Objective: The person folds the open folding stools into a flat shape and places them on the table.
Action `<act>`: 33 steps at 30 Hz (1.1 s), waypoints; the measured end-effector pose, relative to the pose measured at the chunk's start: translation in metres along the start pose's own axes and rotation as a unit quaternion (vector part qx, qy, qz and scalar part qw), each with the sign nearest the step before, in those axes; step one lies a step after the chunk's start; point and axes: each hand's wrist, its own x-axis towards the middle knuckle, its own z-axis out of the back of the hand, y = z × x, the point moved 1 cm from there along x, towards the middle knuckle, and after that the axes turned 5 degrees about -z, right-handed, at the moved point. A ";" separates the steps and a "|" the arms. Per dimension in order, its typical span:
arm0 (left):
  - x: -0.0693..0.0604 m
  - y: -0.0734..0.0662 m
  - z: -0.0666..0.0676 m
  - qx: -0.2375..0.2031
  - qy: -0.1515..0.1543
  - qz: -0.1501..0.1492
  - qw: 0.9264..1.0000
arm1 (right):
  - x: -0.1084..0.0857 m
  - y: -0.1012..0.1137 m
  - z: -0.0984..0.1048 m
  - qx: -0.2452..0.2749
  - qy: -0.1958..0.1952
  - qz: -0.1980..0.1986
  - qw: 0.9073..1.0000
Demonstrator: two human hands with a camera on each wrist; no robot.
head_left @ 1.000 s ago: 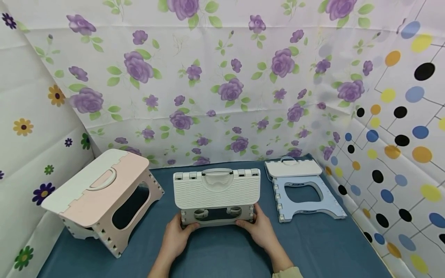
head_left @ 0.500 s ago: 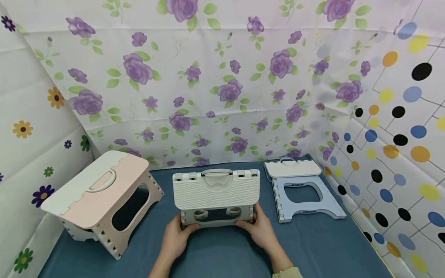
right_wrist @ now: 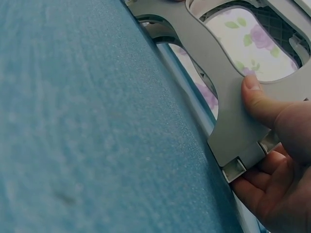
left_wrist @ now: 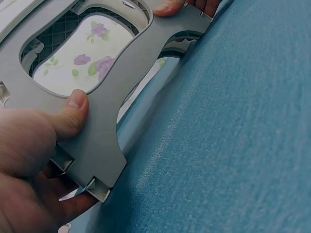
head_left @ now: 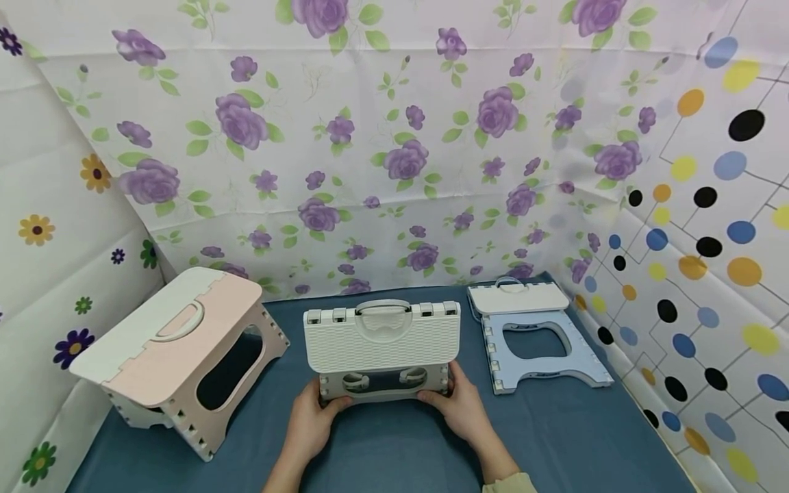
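A white folding step stool (head_left: pixel 382 349) with a ribbed top and a carry handle stands in the middle of the table in the head view. Its top panel tilts down toward me, above a grey leg panel (left_wrist: pixel 104 116) with a wide cutout. My left hand (head_left: pixel 309 419) grips the panel's left end, thumb on the front face and fingers curled behind the edge. At the right end, my right hand (head_left: pixel 461 409) grips in the same way, its thumb (right_wrist: pixel 257 99) pressing the face below the cutout. The stool's rear side is mostly hidden.
A pink and white folding stool (head_left: pixel 185 329) stands unfolded at the left. Toward the back right lies a blue and white stool (head_left: pixel 530 342), partly folded. Blue cloth (head_left: pixel 394 452) covers the table, with flowered and dotted sheets (head_left: pixel 370 137) hanging behind and at the sides.
The hands and the white stool hold nearly the same position. Only a very slight shift of the whole head view shows.
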 end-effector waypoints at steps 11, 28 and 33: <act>-0.002 0.002 0.001 0.033 -0.013 0.001 0.999 | -0.004 0.002 -0.001 -0.056 -0.062 0.005 0.996; 0.001 0.007 0.000 -0.008 -0.017 0.001 1.000 | -0.002 -0.004 0.002 -0.036 -0.042 -0.017 0.998; 0.001 0.007 0.001 0.020 -0.007 -0.006 1.000 | -0.001 -0.004 0.001 -0.043 -0.049 -0.017 0.998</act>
